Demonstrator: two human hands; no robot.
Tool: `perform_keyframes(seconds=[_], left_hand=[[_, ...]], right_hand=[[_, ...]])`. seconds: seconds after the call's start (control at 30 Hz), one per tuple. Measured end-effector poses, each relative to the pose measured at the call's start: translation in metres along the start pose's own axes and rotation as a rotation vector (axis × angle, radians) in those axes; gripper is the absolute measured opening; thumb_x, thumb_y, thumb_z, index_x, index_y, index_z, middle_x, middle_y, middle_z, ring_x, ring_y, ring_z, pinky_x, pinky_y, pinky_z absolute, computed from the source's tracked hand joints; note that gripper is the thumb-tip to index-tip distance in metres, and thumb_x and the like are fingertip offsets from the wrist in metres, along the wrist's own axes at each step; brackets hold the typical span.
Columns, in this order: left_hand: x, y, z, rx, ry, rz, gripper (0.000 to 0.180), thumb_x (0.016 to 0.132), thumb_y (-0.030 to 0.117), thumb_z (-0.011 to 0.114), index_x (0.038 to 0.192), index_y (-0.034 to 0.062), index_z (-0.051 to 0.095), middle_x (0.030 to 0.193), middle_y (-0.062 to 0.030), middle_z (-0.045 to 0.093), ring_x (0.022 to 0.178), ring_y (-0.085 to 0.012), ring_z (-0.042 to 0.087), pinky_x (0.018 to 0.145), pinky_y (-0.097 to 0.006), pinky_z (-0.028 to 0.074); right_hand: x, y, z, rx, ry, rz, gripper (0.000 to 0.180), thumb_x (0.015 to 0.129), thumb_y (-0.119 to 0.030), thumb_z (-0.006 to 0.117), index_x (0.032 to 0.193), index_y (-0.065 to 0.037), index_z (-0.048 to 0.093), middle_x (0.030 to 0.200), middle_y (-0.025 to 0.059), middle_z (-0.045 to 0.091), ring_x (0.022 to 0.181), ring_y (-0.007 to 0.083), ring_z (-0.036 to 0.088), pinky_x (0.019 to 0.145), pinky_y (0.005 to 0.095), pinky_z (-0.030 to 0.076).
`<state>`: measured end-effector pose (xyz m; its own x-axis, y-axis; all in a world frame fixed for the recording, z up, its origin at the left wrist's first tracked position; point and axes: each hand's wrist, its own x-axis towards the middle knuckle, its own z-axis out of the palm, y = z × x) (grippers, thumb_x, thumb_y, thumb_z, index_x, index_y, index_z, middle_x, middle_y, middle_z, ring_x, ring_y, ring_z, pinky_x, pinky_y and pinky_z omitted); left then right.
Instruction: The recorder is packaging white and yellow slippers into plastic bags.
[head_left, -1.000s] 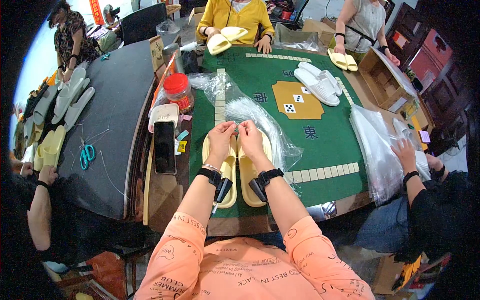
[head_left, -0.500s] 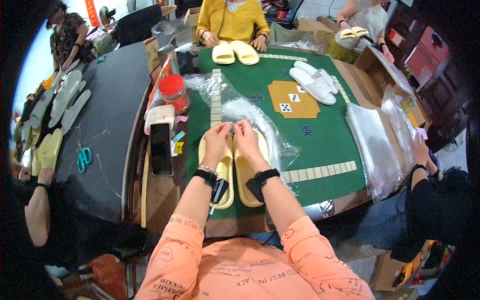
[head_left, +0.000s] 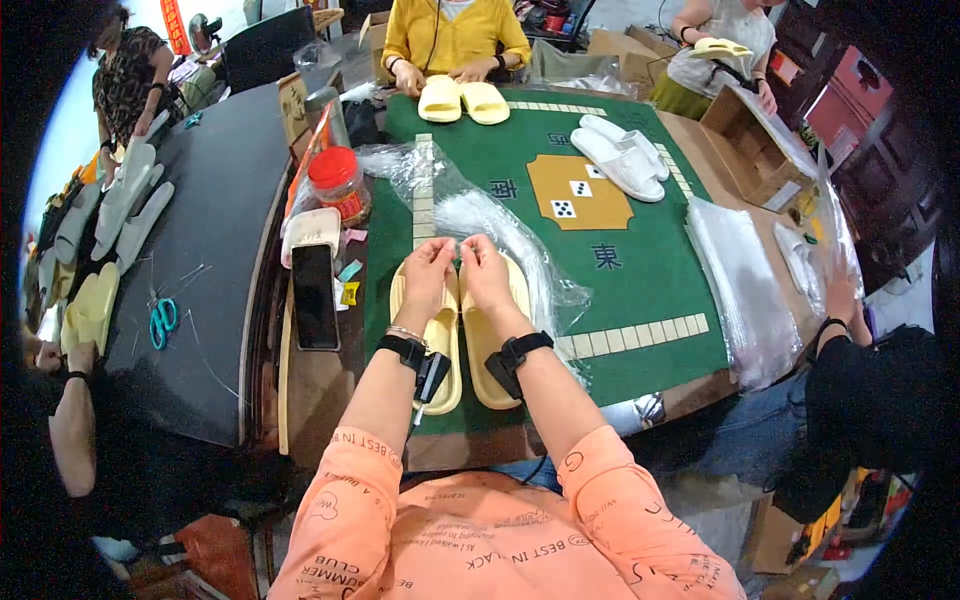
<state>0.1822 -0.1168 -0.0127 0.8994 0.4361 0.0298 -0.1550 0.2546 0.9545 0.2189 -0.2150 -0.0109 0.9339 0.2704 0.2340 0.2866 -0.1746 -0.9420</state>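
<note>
A pair of pale yellow slippers [head_left: 440,370] lies side by side in front of me on the green mat [head_left: 470,150]. Over their far ends, my left hand [head_left: 430,272] and my right hand [head_left: 484,274] meet almost tip to tip. Both are closed in a pinch, thumbs against fingers. Whatever they pinch at the inner edges of the slippers is too small and covered to make out. Crumpled clear plastic wrap [head_left: 490,220] spreads just beyond and to the right of my hands.
Left of the mat are a phone [head_left: 316,298] and a red-lidded jar [head_left: 338,182]. Teal scissors [head_left: 163,323] lie on the dark table. White slippers [head_left: 625,160], clear plastic bags [head_left: 740,290] and an open carton [head_left: 750,150] are to the right. Co-workers sit around, one behind yellow slippers [head_left: 463,98].
My hands stay pinched together above the slippers. At the right, a white slipper now shows by a co-worker's hand and plastic. The far co-worker's hand has moved inward behind the yellow slippers.
</note>
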Motion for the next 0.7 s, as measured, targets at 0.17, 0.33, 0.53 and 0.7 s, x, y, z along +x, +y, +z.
perform_keyframes(seconds=[0.17,0.33,0.53,0.7], left_hand=[[-0.001,0.001,-0.004,-0.075,-0.006,-0.037,0.015,0.083,0.014,0.057,0.091,0.0017,0.057,0.071,0.0012,0.056,0.052,-0.0013,0.043,0.047,-0.015,0.032],[-0.001,0.001,-0.002,-0.099,-0.009,-0.045,0.013,0.081,0.012,0.060,0.088,0.0017,0.059,0.070,0.0005,0.056,0.052,-0.0024,0.044,0.047,-0.015,0.033],[-0.002,0.004,-0.002,-0.150,-0.003,-0.077,0.013,0.080,0.012,0.061,0.088,0.0015,0.059,0.069,0.0000,0.057,0.054,-0.0034,0.046,0.049,-0.015,0.034],[-0.002,0.006,-0.003,-0.145,-0.001,-0.084,0.014,0.080,0.012,0.061,0.088,0.0011,0.059,0.068,0.0000,0.056,0.054,-0.0037,0.046,0.050,-0.015,0.035]], right_hand=[[-0.003,-0.010,0.001,0.041,-0.001,-0.002,0.011,0.084,-0.015,0.050,0.085,-0.003,0.050,0.066,0.0052,0.052,0.058,0.0137,0.047,0.054,0.0270,0.039],[-0.003,-0.008,-0.001,0.053,0.003,0.005,0.011,0.085,-0.013,0.050,0.084,-0.002,0.050,0.065,0.0008,0.048,0.058,0.0071,0.042,0.053,0.0231,0.036],[-0.002,-0.005,0.000,0.066,-0.002,-0.014,0.011,0.085,-0.012,0.050,0.084,-0.002,0.049,0.067,0.0002,0.048,0.060,0.0059,0.041,0.054,0.0218,0.036],[-0.001,-0.002,0.002,0.102,-0.036,0.005,0.008,0.086,-0.011,0.049,0.085,-0.002,0.049,0.068,-0.0013,0.048,0.060,0.0048,0.040,0.053,0.0207,0.034]])
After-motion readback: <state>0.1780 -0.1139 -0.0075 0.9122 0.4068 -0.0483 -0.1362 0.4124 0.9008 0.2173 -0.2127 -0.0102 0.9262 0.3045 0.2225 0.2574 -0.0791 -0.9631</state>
